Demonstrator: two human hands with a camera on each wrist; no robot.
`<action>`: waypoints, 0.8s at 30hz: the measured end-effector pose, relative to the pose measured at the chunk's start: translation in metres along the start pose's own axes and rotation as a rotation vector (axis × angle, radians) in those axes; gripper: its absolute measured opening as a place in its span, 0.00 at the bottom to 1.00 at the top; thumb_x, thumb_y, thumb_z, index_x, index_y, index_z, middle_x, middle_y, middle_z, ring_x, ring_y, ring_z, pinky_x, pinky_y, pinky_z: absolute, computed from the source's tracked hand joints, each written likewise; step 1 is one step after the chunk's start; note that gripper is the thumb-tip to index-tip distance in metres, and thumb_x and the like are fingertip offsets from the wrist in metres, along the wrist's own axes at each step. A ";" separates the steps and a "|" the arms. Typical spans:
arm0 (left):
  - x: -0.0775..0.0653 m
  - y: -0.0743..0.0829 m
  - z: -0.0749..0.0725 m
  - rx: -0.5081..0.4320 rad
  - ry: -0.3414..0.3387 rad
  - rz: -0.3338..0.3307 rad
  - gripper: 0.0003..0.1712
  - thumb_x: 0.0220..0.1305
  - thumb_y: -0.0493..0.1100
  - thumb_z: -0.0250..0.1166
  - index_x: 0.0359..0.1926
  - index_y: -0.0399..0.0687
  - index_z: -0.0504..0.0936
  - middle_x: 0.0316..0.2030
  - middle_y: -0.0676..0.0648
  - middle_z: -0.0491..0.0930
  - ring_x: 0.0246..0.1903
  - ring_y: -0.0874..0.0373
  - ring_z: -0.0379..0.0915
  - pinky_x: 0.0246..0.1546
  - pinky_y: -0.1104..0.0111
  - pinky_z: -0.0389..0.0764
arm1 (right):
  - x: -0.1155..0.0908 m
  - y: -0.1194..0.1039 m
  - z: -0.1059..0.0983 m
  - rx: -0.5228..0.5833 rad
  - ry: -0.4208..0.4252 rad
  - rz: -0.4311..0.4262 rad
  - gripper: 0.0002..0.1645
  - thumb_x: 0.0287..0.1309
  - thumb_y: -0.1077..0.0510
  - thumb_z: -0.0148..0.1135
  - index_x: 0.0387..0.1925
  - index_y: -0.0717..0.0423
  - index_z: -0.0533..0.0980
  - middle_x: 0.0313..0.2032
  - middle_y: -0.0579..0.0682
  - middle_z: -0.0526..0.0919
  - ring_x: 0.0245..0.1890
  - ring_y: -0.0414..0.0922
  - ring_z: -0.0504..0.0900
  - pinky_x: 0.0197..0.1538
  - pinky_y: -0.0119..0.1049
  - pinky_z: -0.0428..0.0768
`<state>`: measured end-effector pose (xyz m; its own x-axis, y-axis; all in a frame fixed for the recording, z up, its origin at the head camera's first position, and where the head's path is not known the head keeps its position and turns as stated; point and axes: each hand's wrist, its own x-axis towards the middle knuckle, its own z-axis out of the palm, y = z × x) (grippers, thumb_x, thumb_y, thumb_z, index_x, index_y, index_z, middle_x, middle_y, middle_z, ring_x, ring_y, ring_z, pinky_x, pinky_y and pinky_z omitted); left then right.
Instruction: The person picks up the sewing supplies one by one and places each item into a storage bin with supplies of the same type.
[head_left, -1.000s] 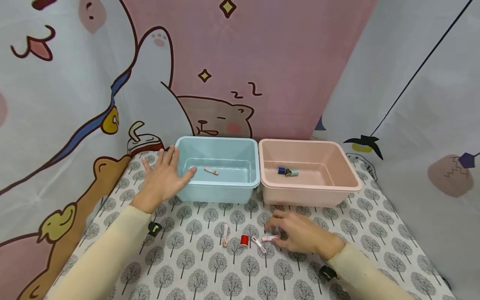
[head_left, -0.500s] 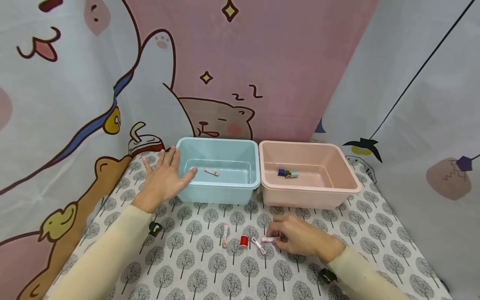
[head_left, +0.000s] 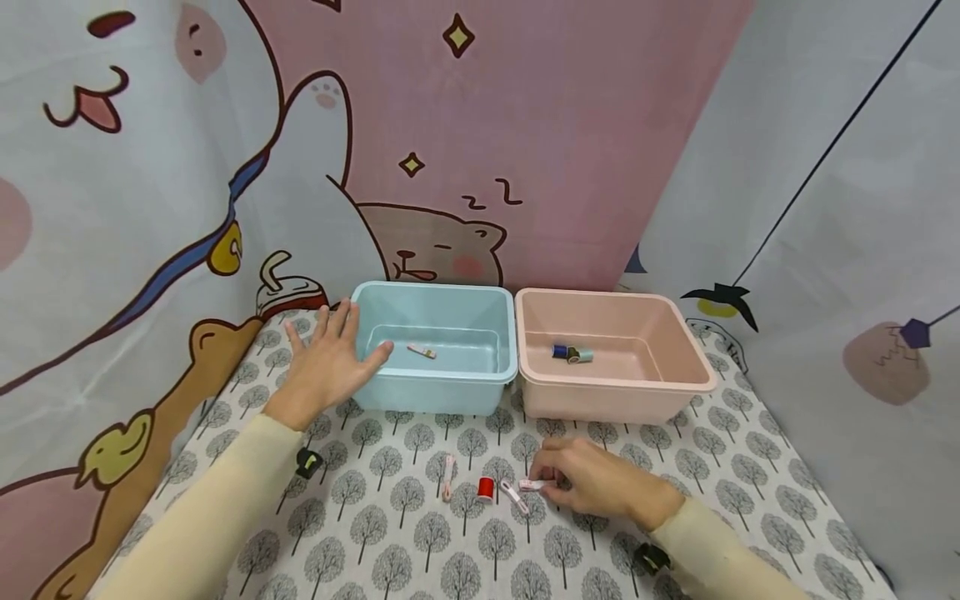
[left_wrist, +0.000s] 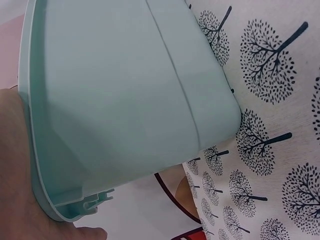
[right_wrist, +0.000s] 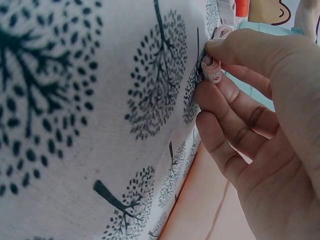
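In the head view my right hand (head_left: 592,479) is low over the cloth, its thumb and fingertips pinching a pale pink folded measuring tape (head_left: 532,485). The right wrist view shows printed marks on the curled end of this measuring tape (right_wrist: 212,70). Just left of it lie a second folded tape (head_left: 514,497), a red thread spool (head_left: 486,489) and a third folded tape (head_left: 448,477). My left hand (head_left: 322,362) rests at the left rim of the light blue bin (head_left: 435,395), fingers straight and spread, thumb over the rim.
A small folded tape (head_left: 422,352) lies inside the blue bin. Beside that bin stands a pink bin (head_left: 615,403) holding a dark blue spool (head_left: 560,352), a dark olive spool and a pale green spool (head_left: 585,356). The tree-print cloth (head_left: 390,533) covers the table; a printed curtain (head_left: 570,142) hangs behind.
My right fingertips have closed on the measuring tape, which has shifted slightly left. My left hand stays at the blue bin. The head view has tilted up slightly.
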<state>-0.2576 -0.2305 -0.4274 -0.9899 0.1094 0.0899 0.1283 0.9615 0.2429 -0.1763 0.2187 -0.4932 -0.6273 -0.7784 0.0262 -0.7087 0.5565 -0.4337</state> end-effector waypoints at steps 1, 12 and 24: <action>0.000 0.000 0.000 0.000 0.002 0.000 0.68 0.83 0.87 0.34 0.97 0.40 0.39 0.97 0.36 0.34 0.95 0.25 0.27 0.81 0.17 0.15 | 0.000 0.000 0.000 0.000 0.002 -0.001 0.11 0.72 0.62 0.79 0.52 0.48 0.92 0.48 0.42 0.92 0.39 0.27 0.82 0.44 0.23 0.89; -0.002 0.001 0.002 -0.008 0.007 -0.003 0.64 0.86 0.82 0.41 0.97 0.40 0.40 0.97 0.36 0.35 0.95 0.25 0.29 0.82 0.16 0.17 | 0.001 -0.002 -0.005 -0.008 0.016 0.019 0.11 0.71 0.62 0.79 0.51 0.48 0.91 0.46 0.41 0.91 0.40 0.28 0.83 0.45 0.25 0.90; -0.001 0.002 0.001 0.004 0.004 -0.011 0.65 0.84 0.84 0.37 0.97 0.41 0.40 0.97 0.36 0.34 0.95 0.26 0.28 0.83 0.18 0.17 | 0.004 -0.007 -0.023 -0.040 0.074 0.004 0.12 0.69 0.64 0.79 0.51 0.50 0.91 0.46 0.44 0.91 0.38 0.28 0.85 0.41 0.25 0.91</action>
<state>-0.2562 -0.2284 -0.4276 -0.9911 0.0974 0.0913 0.1168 0.9636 0.2403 -0.1810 0.2181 -0.4690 -0.6515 -0.7531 0.0915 -0.7172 0.5721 -0.3978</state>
